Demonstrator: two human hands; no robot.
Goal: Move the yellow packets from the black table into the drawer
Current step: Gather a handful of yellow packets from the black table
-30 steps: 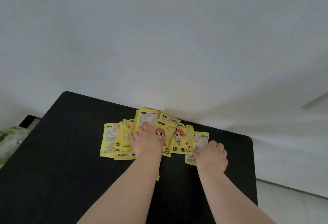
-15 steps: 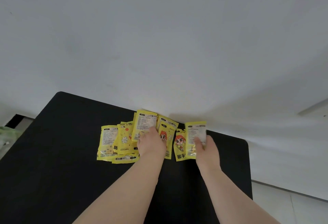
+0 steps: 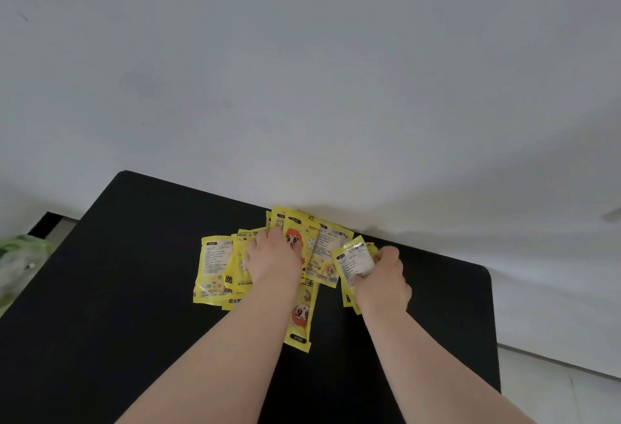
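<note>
1. Head view: yellow packets [image 3: 215,265] spread in an overlapping pile near the far edge of the black desk [image 3: 100,306], close against the white wall [image 3: 302,70].
2. Some packets lying label side up with small print, others face up with an orange cartoon figure; one such packet [image 3: 300,319] stretching toward the near side, partly under the left forearm.
3. Left hand [image 3: 274,262] pressed palm down on the middle of the pile, fingers [image 3: 268,237] close together and flat on the packets, not curled round any.
4. Right hand [image 3: 383,280] at the right end of the pile, fingers [image 3: 389,253] curled and clamped on a held packet [image 3: 353,260], tilted up off the desk with its printed back toward the camera.
5. More yellow visible just below and behind the right hand; whether gripped too, cannot tell.
6. Both bare forearms reaching in from the near edge.
7. No drawer in sight.
8. Blurred green object [image 3: 20,265] beyond the desk's left edge; pale floor [image 3: 554,390] at lower right.
</note>
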